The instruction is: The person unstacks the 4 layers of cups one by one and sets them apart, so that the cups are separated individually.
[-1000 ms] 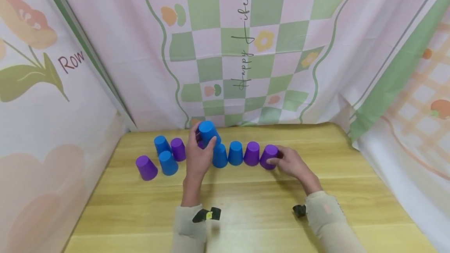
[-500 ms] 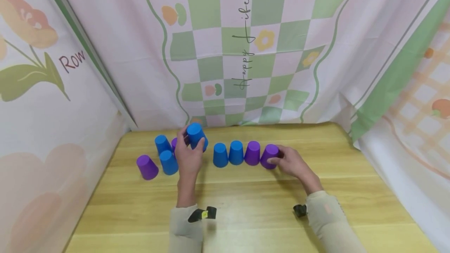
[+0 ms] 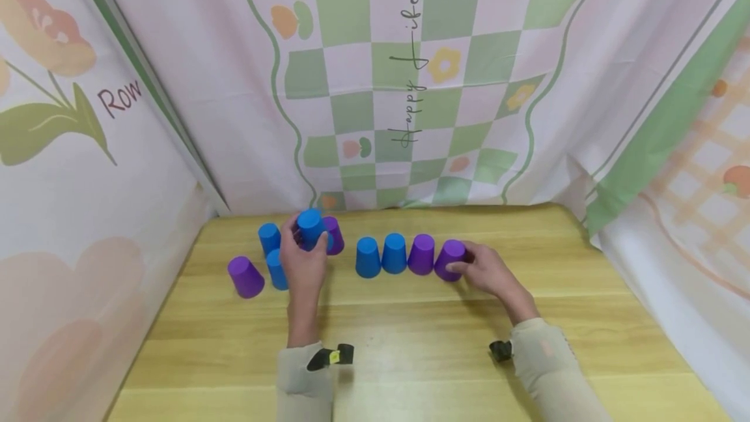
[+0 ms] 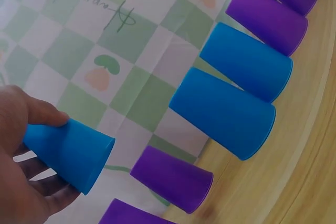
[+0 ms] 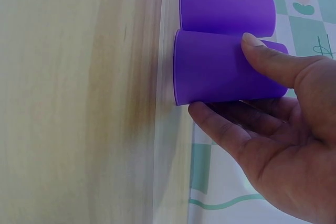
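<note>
My left hand [image 3: 303, 262] grips a blue cup [image 3: 310, 226], mouth down and raised over the left part of the table. In the left wrist view, thumb and fingers wrap its sides, and its rim faces no other cup. Just behind it stands a purple cup [image 3: 335, 238]. At the right end of a row, my right hand [image 3: 485, 270] holds a purple cup [image 5: 220, 69] between thumb and fingers. The row continues leftward with another purple cup [image 3: 421, 254], a blue cup [image 3: 394, 254] and a second blue cup [image 3: 368, 258], all upside down.
Left of my left hand stand a blue cup [image 3: 269, 238], a blue cup [image 3: 277, 270] partly covered by the hand, and a purple cup [image 3: 246, 277]. The wooden table [image 3: 422, 350] ends at a printed curtain [image 3: 445, 116] behind the cups.
My left hand has carried the blue cup leftward, away from the row. The purple cup behind it has come into view, while another purple cup is now covered. My right hand stays put.
</note>
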